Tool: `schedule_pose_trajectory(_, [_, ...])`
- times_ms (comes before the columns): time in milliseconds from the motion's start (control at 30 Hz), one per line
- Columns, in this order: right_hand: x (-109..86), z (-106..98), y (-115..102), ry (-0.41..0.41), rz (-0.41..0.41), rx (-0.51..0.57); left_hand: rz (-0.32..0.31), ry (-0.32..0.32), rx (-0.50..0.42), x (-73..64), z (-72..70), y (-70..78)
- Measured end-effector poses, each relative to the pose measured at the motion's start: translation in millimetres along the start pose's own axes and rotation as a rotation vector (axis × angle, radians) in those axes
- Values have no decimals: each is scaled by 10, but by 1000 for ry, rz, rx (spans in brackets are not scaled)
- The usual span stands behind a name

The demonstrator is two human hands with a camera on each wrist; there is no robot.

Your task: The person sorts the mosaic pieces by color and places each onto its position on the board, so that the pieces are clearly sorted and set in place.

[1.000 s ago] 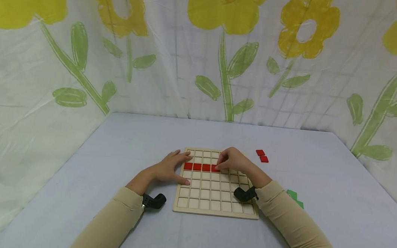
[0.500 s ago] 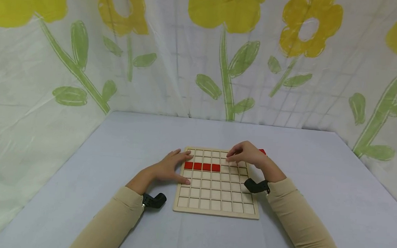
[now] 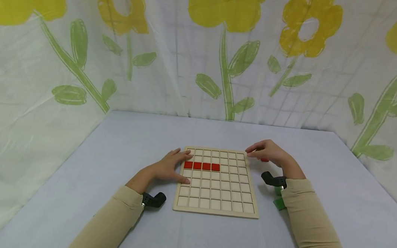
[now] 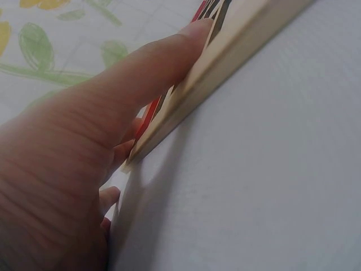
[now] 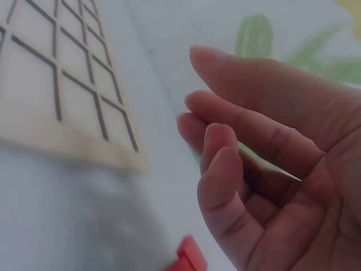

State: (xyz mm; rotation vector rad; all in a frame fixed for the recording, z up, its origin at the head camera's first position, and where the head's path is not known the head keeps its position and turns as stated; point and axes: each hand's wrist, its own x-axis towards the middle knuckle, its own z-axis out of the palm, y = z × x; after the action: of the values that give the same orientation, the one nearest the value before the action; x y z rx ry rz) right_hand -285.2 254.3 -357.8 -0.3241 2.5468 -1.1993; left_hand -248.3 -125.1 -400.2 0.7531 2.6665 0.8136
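Yellow flowers on leafy green stems pattern the pale backdrop behind a white-covered tabletop. Centred on it lies a wooden grid board, flat and squarely within reach of both hands. Four red tiles fill the left end of its third row from the far edge; the thin dividers between cells probably keep them in line.

Left hand spans the board's left edge, thumb and fingers spread wide, the thumb resting on top of the frame — nothing is gripped, and the touch seems meant to stop the board sliding. Right hand hangs just beyond the far right corner, fingers loosely bent, thumb apart from them — it holds nothing. Loose red shows beneath it, the count partly hidden. Green tiles lie by the right forearm, apart from the red, perhaps sorted by colour.
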Motion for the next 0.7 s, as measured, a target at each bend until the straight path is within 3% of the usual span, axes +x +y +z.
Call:
schedule_pose_trajectory(500, [-121,-245,381,-4,19,140,17,4,4,-16,-16,17])
schedule_pose_trajectory(700, [-167,-284,490,65,81,92,7,-1,11,-20,-11,9])
